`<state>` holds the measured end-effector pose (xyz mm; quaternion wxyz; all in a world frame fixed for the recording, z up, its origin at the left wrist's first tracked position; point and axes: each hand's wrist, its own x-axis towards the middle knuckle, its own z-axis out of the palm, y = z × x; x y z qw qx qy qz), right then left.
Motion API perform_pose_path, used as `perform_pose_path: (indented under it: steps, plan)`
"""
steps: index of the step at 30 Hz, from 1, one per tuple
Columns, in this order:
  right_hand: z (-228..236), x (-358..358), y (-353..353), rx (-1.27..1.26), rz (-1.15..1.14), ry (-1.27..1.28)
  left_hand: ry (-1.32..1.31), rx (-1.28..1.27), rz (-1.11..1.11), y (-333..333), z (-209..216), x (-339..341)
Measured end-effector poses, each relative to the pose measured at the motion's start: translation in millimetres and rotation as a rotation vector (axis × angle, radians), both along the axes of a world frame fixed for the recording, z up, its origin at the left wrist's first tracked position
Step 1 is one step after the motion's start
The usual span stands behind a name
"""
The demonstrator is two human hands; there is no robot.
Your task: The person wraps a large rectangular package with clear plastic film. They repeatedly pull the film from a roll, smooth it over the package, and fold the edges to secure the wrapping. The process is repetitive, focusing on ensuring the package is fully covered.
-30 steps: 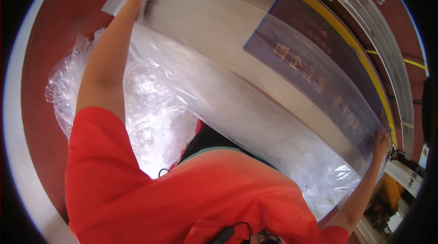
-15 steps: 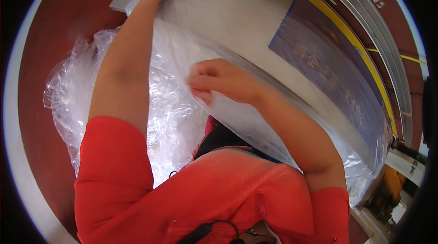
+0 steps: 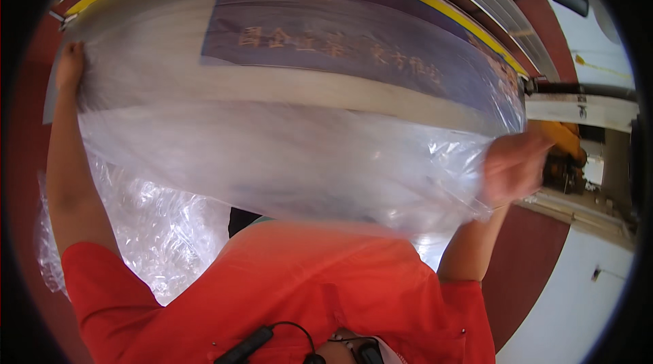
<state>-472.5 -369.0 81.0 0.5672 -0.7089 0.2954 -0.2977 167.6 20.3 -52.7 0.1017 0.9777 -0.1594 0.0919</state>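
A wide sheet of clear plastic film (image 3: 272, 146) stretches in front of me, over a pale flat surface bearing a dark blue panel (image 3: 306, 37) with orange lettering. My left hand (image 3: 71, 64) is closed on the film at the left end, arm stretched out. At the right end, my right hand (image 3: 515, 163) is beside the film's gathered corner. Motion smears its fingers, so I cannot see whether they grip the film. The near edge of the sheet hangs close to my red shirt (image 3: 306, 275).
Crumpled clear film (image 3: 163, 235) lies below the sheet at the left. A yellow strip (image 3: 462, 7) runs along the far edge, with metal rails (image 3: 496, 3) behind it. At the right is a white beam (image 3: 578, 111) above orange machinery (image 3: 561, 139). The floor (image 3: 534, 248) is dark red.
My right hand has moved from the middle of the film to its right end. My view has turned rightward, showing the whole panel. My left hand stays at the left end.
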Motion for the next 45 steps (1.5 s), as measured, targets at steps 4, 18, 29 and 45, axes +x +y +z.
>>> perform_pose_path:
  steps: [4, 18, 29, 45]
  plan:
    - [29.8, -0.3, -12.2, -0.208, 0.373, 0.081, -0.103, -0.002, -0.024, 13.6, -21.1, 28.3]
    - [-65.0, -70.5, -55.3, 0.491, -0.049, -0.261, -0.036, -0.13, -0.121, 21.1, -34.8, 52.7]
    - [139.8, -33.4, -92.4, -1.549, -0.961, 0.294, -0.092, -0.112, -0.108, 20.0, -37.3, 48.6]
    - [-76.2, -29.5, -208.6, -1.141, -0.213, 1.028, -0.095, -0.128, -0.217, 95.0, -23.9, 75.4]
